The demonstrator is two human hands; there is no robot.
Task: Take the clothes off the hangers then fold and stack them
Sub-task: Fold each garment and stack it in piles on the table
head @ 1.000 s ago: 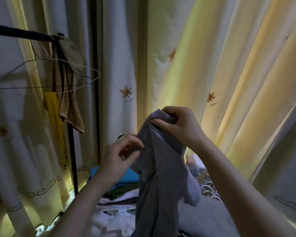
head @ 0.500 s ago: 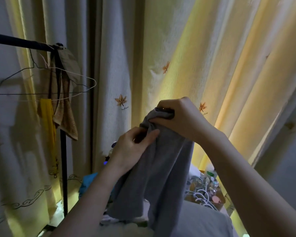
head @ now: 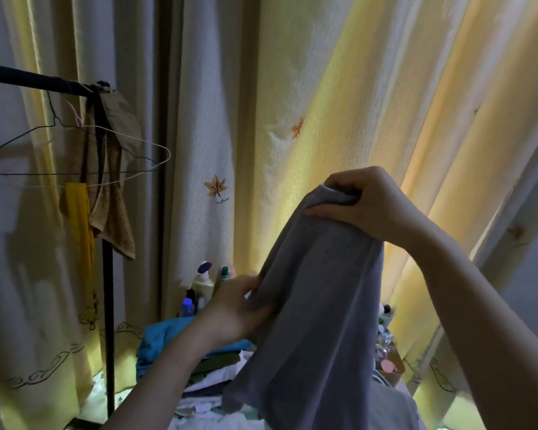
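In front of the cream and yellow curtain (head: 339,72), in the head view, a plain grey soft-knit garment (head: 317,305) hangs in the air between the person's two hands, off any hanger. Its cloth is smooth and unprinted, with a thin stitched hem showing at the bunched top. From there it falls in long loose folds to a ragged lower edge above the pile of clothes.

The right hand (head: 367,206) is raised and clenched round the gathered top edge, with the thumb under the cloth and the fingers over it. The left hand (head: 233,308) sits lower and pinches the garment's left edge between its thumb and curled fingers.

Below the left forearm lies a stack of folded clothes (head: 212,367), with a bright blue piece (head: 162,336) on top of dark green and white layers.

To the left, a dark metal clothes rail (head: 28,79) carries a dark wire hanger (head: 22,141) and a white wire hanger (head: 156,144), both bare. Beside them hang a brown ribbed towel (head: 115,218) and a narrow yellow cloth (head: 80,218).

An orange embroidered maple leaf (head: 215,186) on the curtain has a line of small script under it, too fine to read. A white pump bottle (head: 203,282) stands against the curtain with other bottles, and its label cannot be read.
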